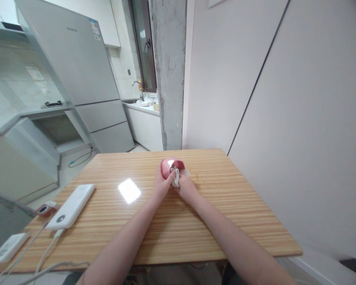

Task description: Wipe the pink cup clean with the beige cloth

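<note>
Item: small glossy pink rounded object point(169, 168), held above the middle of the striped light-wood surface point(225, 221), toward its far edge. Left hand point(161, 183): grip closed around the object's left side. Right hand point(186, 186): grip closed on a white crumpled cloth point(175, 178) pressed against the object. Near left edge: white rectangular power bank point(71, 206) with cable, small red-rimmed gadget point(46, 209), flat white device point(8, 247).

Your hands close on a glossy pink cup point(170, 167) and a soft white cloth point(175, 179) above the striped, gloss-varnished wooden table point(231, 206); the white power bank point(72, 206) looks smooth matt plastic.
</note>
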{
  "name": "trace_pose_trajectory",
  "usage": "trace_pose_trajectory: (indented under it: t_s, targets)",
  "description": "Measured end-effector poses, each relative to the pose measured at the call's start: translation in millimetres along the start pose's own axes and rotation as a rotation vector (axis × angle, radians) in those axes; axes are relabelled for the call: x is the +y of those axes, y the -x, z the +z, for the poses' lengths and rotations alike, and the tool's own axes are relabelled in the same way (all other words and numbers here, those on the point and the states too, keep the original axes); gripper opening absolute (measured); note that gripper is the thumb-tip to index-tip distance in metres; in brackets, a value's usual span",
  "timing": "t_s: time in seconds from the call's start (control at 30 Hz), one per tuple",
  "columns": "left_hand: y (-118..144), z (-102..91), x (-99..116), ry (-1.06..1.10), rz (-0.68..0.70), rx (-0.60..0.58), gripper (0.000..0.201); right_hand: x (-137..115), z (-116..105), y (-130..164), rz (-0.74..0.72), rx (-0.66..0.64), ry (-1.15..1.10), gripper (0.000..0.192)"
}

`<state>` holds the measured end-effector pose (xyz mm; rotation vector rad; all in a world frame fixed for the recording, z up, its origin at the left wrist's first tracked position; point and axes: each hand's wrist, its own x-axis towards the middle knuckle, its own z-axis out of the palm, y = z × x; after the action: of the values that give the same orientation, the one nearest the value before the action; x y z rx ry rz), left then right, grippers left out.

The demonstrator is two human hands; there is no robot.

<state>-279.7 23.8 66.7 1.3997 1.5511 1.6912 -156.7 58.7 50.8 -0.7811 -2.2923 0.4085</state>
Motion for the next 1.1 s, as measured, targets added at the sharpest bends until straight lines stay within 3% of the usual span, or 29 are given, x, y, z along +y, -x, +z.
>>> trace_pose_trajectory:
  t_s: [0.1, 0.2, 0.3, 0.4, 0.5, 0.63, 0.77, 0.9, 1.0, 1.1]
  targets:
    - [-8.2, -16.5, 6.7, -0.084, 0.088, -0.063, 0.066, -0.2, -5.5, -2.1, -0.056, -0.085, 0.095, 0.039]
    - [-16.4, -26.4, 10.8, -0.072, 0.083, -0.131, 0.066, -4.3, -11.4, -3.3, -0.061, -0.097, 0.229, 0.032]
    - [-16.4, -20.0, 8.4, 0.068, -0.012, -0.129, 0.088, -7.3, -11.9, -2.3, -0.048, -0.043, 0.264, 0.027]
    - [-8.7, -4.7, 1.9, 0.173, -0.062, -0.089, 0.105, -5.0, -6.8, 0.7, -0.031, 0.064, 0.163, 0.029]
    - [-3.1, 1.5, -0.9, 0.097, -0.046, -0.042, 0.094, 0.8, -2.1, 1.9, -0.037, 0.08, 0.056, 0.037]
    - [-8.4, -13.6, 4.9, -0.032, 0.049, -0.072, 0.079, 6.4, -3.8, -2.1, -0.12, -0.054, 0.08, 0.039]
    - [-15.2, -21.8, 6.7, 0.037, -0.035, -0.149, 0.099, 7.9, -10.7, -5.1, -0.151, -0.091, 0.18, 0.029]
    - [-10.1, -5.2, -2.2, 0.182, -0.122, -0.071, 0.116, 8.3, -13.7, -2.4, -0.098, -0.047, 0.19, 0.028]
    - [-4.4, 6.1, -5.3, 0.215, -0.124, -0.041, 0.11, 8.7, -11.8, -0.3, -0.065, -0.008, 0.115, 0.035]
    - [-4.3, 2.8, -0.2, 0.165, -0.117, -0.033, 0.098, 9.8, -8.5, -1.7, -0.073, -0.019, 0.066, 0.039]
